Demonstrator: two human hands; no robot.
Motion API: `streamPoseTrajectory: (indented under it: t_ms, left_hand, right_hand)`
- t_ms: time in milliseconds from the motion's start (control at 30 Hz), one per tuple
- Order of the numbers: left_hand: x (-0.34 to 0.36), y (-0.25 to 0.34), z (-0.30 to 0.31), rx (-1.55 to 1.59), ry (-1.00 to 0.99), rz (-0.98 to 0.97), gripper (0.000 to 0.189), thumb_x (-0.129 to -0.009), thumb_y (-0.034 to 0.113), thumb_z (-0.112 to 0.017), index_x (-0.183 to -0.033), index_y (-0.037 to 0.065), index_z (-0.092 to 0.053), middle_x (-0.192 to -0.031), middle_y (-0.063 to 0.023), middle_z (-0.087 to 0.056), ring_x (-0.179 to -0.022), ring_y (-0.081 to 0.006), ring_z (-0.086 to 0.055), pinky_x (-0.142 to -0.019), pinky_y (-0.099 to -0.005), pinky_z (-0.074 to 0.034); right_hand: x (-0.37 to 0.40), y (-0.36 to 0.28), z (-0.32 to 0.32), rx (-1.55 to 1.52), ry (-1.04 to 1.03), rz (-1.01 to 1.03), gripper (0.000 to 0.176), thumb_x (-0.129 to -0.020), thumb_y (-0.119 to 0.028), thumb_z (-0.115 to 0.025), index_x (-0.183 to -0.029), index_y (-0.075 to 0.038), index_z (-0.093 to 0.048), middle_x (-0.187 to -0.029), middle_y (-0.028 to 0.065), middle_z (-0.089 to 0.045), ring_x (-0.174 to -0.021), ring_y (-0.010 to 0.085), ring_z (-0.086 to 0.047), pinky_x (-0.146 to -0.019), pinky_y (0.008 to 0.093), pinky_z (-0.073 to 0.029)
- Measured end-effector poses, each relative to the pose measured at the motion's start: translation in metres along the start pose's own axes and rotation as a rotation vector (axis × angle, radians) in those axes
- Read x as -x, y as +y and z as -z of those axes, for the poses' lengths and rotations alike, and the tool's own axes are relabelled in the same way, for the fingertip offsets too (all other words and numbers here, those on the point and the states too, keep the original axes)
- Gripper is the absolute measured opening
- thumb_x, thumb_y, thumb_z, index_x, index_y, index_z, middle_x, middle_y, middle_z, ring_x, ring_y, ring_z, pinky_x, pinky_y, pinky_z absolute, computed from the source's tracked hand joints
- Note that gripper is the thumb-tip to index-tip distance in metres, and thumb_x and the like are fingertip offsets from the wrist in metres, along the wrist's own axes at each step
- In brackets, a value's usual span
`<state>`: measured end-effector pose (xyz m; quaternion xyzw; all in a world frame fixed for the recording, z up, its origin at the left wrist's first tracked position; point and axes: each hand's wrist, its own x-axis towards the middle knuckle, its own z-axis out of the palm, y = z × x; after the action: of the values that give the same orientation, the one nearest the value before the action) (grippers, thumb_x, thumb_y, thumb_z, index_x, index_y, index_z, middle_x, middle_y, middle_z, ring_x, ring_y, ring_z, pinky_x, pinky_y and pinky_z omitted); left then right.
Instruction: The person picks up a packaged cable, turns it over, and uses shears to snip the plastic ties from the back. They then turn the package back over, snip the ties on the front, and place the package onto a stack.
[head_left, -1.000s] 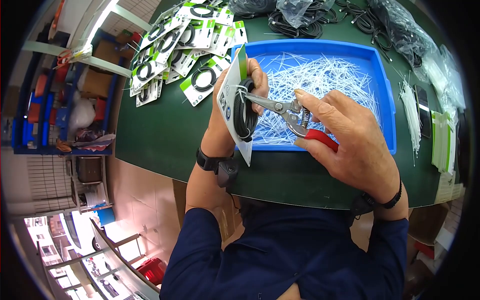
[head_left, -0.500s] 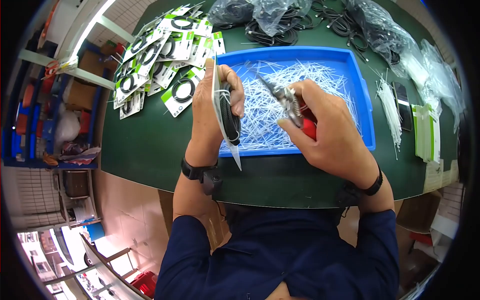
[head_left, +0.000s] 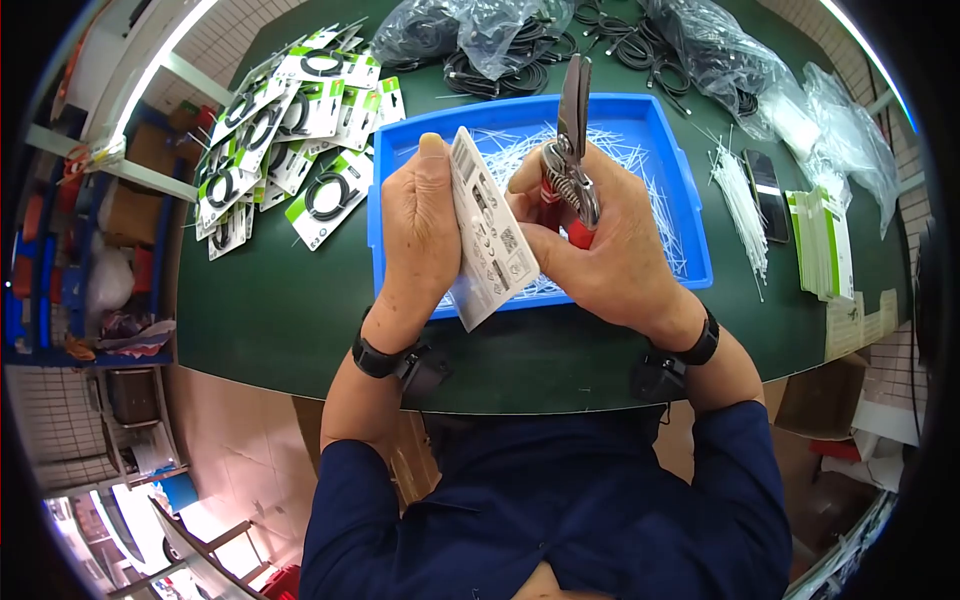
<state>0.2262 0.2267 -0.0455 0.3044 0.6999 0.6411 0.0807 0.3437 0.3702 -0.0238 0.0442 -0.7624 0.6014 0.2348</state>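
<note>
My left hand [head_left: 422, 225] grips a white cardboard backing card [head_left: 490, 235] by its edge, thumb on top. The printed back of the card, with symbols and a square code, faces right; whatever is on its other side is hidden. In my right hand [head_left: 622, 250] is a pair of pruning shears [head_left: 572, 140] with red handles, a coiled spring and blades pointing up. The card's right edge is close to the right-hand fingers. Beneath both hands lies a blue tray [head_left: 693, 235] of loose white cable ties [head_left: 640, 160].
Carded black cables [head_left: 328, 195] are heaped at the left. Loose coiled black cables [head_left: 495, 75] and clear plastic bags [head_left: 720, 55] lie at the back. On the right are a bundle of cable ties [head_left: 740, 205], a phone [head_left: 767, 195] and a stack of green-and-white cards [head_left: 822, 245].
The card has turned from edge-on, with its coiled black cable showing, to its printed back. The shears have swung upright and come nearer the card. The camera view has shifted slightly.
</note>
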Motion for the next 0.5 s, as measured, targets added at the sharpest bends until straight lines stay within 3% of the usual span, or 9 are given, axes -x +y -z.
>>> streamPoseTrajectory:
  t_ms: [200,300,433,500]
  left_hand:
    - [0.0,-0.005,0.009,-0.113,0.095,-0.167,0.053,-0.116,0.04,-0.041,-0.083,0.002,-0.059,-0.065,-0.0051,-0.056,-0.058,-0.0089,-0.046,-0.05,-0.0345,-0.038]
    - [0.002,0.003,0.026,-0.341,0.141,-0.301,0.047,-0.115,0.034,-0.044,-0.082,0.002,-0.055,-0.064,-0.0126,-0.048,-0.058,-0.0124,-0.044,-0.052,-0.0387,-0.037]
    - [0.011,0.002,0.075,-0.609,0.388,-0.408,0.044,-0.114,0.029,-0.045,-0.079,0.002,-0.05,-0.065,-0.0161,-0.04,-0.058,-0.014,-0.04,-0.053,-0.0401,-0.035]
    - [0.035,0.002,0.112,-0.491,0.451,-0.232,0.042,-0.112,0.025,-0.044,-0.077,0.002,-0.047,-0.065,-0.0109,-0.038,-0.059,-0.0141,-0.036,-0.054,-0.0389,-0.033]
  right_hand:
    - [0.0,0.003,-0.001,0.021,0.018,0.007,0.028,-0.087,0.003,-0.076,-0.11,-0.001,-0.06,-0.089,0.0026,-0.066,-0.082,0.0089,-0.064,-0.074,0.0253,-0.053]
    - [0.0,-0.001,0.003,-0.268,-0.108,-0.183,0.029,-0.086,0.005,-0.075,-0.111,-0.001,-0.06,-0.088,0.0026,-0.063,-0.081,0.0086,-0.062,-0.073,0.0247,-0.052]
    - [0.003,-0.017,0.004,-0.325,-0.09,-0.192,0.022,-0.084,0.004,-0.075,-0.099,0.001,-0.059,-0.086,0.0068,-0.064,-0.074,0.0101,-0.061,-0.068,0.0269,-0.05]
    - [-0.003,-0.021,0.014,-0.151,-0.134,-0.213,0.023,-0.084,0.001,-0.076,-0.101,0.001,-0.06,-0.086,0.0076,-0.064,-0.073,0.0114,-0.061,-0.069,0.028,-0.05]
